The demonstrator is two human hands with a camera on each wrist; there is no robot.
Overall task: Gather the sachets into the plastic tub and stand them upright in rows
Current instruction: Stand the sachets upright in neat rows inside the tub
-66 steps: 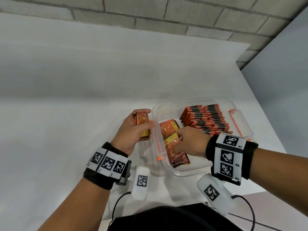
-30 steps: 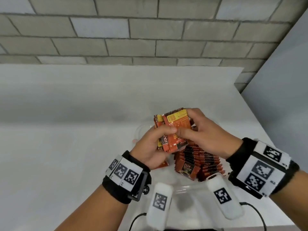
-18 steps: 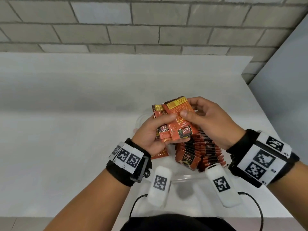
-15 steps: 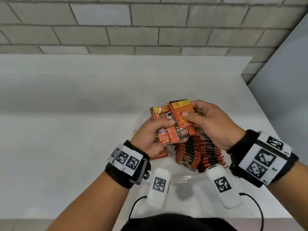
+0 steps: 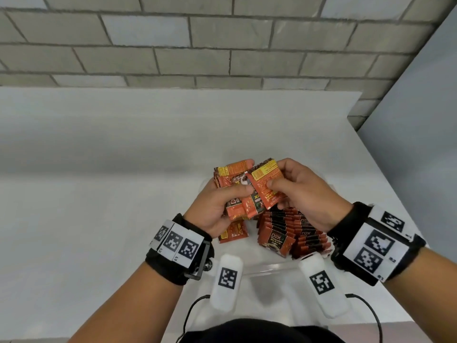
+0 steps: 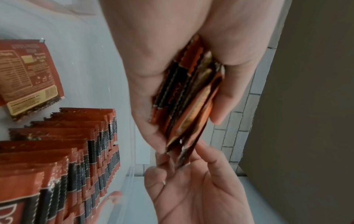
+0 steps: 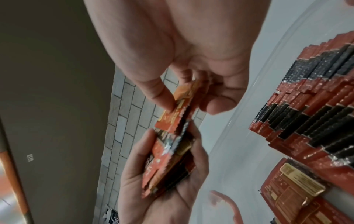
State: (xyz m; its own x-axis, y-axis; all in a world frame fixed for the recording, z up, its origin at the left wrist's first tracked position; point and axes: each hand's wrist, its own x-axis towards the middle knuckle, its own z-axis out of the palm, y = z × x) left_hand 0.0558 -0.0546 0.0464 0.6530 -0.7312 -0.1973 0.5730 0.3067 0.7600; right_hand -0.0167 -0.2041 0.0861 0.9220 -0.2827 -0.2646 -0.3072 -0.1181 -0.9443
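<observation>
My left hand (image 5: 217,204) grips a small stack of orange-red sachets (image 5: 237,194) above the clear plastic tub (image 5: 269,267). My right hand (image 5: 294,191) pinches one sachet (image 5: 267,184) at the front of that stack, between thumb and fingers. Under the hands, several sachets stand upright in rows (image 5: 291,233) inside the tub. One loose sachet (image 5: 233,231) lies flat in the tub beside them. The left wrist view shows the stack (image 6: 187,103) edge-on in the left hand and the rows (image 6: 63,151) to the left. The right wrist view shows the pinched sachet (image 7: 182,104) and the rows (image 7: 314,103).
The tub sits on a white table (image 5: 99,219) near its front edge, with a grey brick wall (image 5: 197,45) behind and a grey panel (image 5: 420,120) to the right. Two white tagged units (image 5: 226,280) and cables hang below my wrists.
Both hands have lifted out of the tub with sachets. The right hand has shifted its sachet against the left hand's stack and tilted it; the view tipped up toward the wall.
</observation>
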